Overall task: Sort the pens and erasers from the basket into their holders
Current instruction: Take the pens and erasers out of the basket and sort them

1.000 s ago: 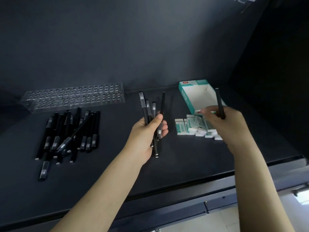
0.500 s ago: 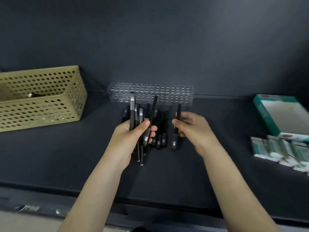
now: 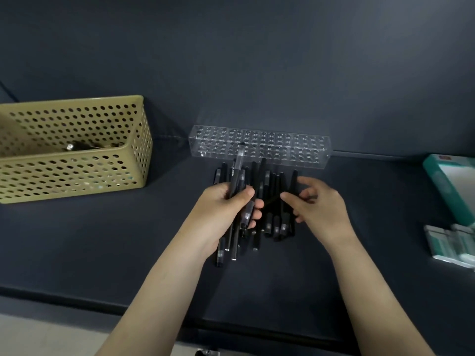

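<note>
My left hand (image 3: 226, 209) is shut on a bunch of black pens (image 3: 237, 168) whose tips point up toward the clear pen holder (image 3: 259, 145) at the back. Under and between both hands lies a pile of loose black pens (image 3: 275, 222). To the right, my right hand (image 3: 318, 209) hovers over the pile's right edge with spread fingers; a pen lies between thumb and forefinger, seemingly not gripped. The tan perforated basket (image 3: 77, 176) stands at the left with a pen (image 3: 77, 145) inside. White and green erasers (image 3: 449, 245) lie at the far right.
A teal and white eraser box (image 3: 452, 186) lies open at the right edge, behind the erasers. A dark wall rises straight behind the holder. The table's front edge runs just below my forearms.
The view swung left from the erasers to the pen pile. My right hand carried one pen over to the pile and its fingers have spread. My left hand keeps its bunch.
</note>
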Demonstrator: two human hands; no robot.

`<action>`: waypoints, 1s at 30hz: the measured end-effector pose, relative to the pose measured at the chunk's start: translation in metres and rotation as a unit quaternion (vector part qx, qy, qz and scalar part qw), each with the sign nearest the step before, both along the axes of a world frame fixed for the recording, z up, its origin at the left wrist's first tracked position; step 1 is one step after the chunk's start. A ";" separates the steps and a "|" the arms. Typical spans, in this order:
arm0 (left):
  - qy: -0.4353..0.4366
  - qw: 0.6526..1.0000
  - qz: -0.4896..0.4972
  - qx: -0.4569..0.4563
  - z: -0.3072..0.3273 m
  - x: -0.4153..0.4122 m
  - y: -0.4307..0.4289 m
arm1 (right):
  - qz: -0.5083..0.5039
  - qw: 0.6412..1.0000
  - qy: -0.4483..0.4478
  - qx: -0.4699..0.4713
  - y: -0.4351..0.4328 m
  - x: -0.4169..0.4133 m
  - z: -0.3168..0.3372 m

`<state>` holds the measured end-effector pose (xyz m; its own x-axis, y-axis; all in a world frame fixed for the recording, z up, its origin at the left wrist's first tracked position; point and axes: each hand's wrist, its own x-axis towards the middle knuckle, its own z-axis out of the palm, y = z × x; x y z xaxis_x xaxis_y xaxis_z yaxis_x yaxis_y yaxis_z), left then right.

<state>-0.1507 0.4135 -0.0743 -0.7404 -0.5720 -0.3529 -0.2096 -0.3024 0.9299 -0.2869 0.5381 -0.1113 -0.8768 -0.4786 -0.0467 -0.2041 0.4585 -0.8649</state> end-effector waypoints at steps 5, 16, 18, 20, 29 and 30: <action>-0.017 0.998 -0.049 -0.027 0.002 -0.006 -0.001 | 0.057 0.995 0.025 -0.080 -0.007 0.007 0.016; -0.043 0.987 -0.070 -0.141 0.006 -0.004 -0.011 | 0.024 0.970 -0.158 -0.183 -0.011 -0.010 0.021; -0.100 0.966 -0.059 -0.232 0.003 -0.004 -0.021 | 0.018 0.981 -0.129 -0.146 -0.007 -0.019 0.018; -0.129 0.954 -0.045 -0.266 -0.001 -0.008 -0.026 | 0.020 0.987 -0.114 -0.114 -0.005 -0.023 0.013; -0.157 0.897 -0.018 -0.414 -0.019 -0.019 -0.017 | 0.002 1.000 -0.008 -0.027 -0.009 -0.016 0.002; -0.145 0.893 -0.005 -0.426 -0.021 -0.017 -0.017 | -0.002 1.000 0.012 -0.016 -0.007 -0.016 0.002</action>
<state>-0.1672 0.3966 -0.0949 -0.6951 -0.7183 0.0289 -0.4779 0.4918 0.7278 -0.3030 0.5308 -0.1088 -0.8790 -0.4766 -0.0105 -0.2237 0.4317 -0.8739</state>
